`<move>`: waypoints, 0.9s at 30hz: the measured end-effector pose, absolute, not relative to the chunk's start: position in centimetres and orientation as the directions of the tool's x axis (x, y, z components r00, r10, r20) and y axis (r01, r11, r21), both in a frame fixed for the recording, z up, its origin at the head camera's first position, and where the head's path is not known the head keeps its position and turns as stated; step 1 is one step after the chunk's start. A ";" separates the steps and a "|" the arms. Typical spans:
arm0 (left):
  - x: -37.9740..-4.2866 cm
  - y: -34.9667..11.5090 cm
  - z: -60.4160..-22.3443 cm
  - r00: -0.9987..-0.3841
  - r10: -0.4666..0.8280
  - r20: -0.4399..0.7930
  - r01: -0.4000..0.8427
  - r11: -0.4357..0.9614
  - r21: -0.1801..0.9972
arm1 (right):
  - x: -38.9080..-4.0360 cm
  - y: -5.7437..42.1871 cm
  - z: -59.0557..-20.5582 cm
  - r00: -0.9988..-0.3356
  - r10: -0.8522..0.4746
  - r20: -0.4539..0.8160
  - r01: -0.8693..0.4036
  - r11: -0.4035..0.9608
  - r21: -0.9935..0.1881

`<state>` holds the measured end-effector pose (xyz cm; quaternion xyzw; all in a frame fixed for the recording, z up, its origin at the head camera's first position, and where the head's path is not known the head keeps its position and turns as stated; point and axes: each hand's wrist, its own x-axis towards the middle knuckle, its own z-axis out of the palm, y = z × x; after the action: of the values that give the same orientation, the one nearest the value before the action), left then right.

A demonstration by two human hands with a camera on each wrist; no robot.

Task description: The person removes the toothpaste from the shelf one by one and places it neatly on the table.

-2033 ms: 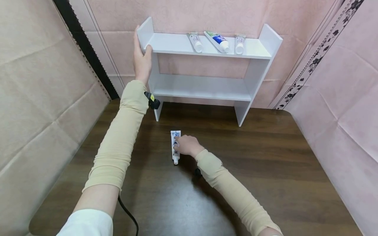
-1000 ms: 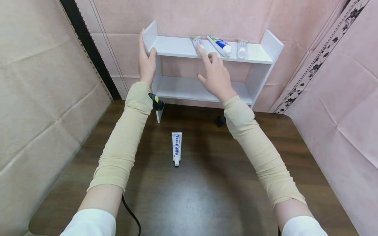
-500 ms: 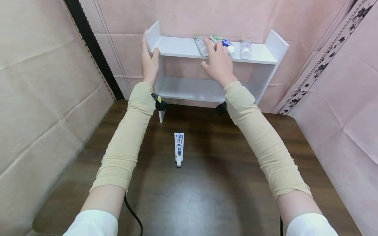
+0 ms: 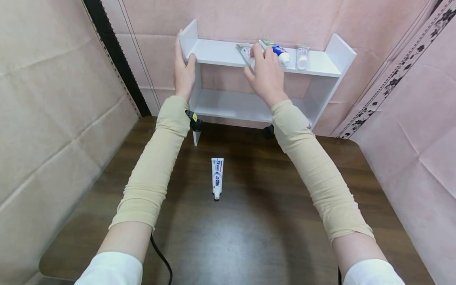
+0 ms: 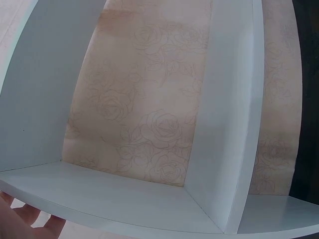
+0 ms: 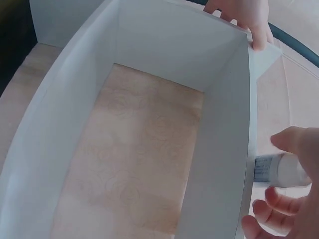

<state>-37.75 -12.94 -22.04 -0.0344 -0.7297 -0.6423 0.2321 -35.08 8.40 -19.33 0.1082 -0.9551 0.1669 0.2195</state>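
My left hand (image 4: 184, 75) grips the left side panel of a white two-tier shelf (image 4: 219, 52), thumb at the front edge. My right hand (image 4: 268, 75) reaches over the front of the top board, at the leftmost toothpaste tube (image 4: 244, 50), and partly covers it. In the right wrist view that tube's white cap end (image 6: 289, 170) lies between thumb and bent fingers, with a gap below the thumb. A green, white and blue toothpaste tube (image 4: 282, 56) and a pale tube (image 4: 302, 57) lie to its right, caps forward.
Another toothpaste tube (image 4: 217, 178), white with blue lettering, lies on the dark wooden table (image 4: 171, 237) in front of the shelf. Pink patterned cloth (image 4: 228, 19) hangs behind and at the sides. A black cable (image 4: 162, 257) runs beside the left forearm.
My right hand has left the tube on the table and risen to the leftmost tube on the top board. Its fingers have bent closer around that tube. The left hand keeps its grip.
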 end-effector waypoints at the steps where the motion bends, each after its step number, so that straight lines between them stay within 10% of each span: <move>1: -37.8 -12.9 -22.0 -0.890 -0.249 0.382 0.347 0.174 0.921 | -35.0 8.4 -19.2 -0.875 -0.133 0.466 -0.283 0.921 -0.267; 27: -38.4 -13.0 -22.3 -0.888 -0.254 0.384 0.350 0.168 0.921 | -34.8 8.4 -20.3 -0.766 -0.136 0.628 -0.338 0.916 -0.214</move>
<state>-38.45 -13.00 -22.34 -0.0330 -0.7274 -0.6440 0.2347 -34.79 8.39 -20.33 0.1281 -0.9261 0.1596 0.3170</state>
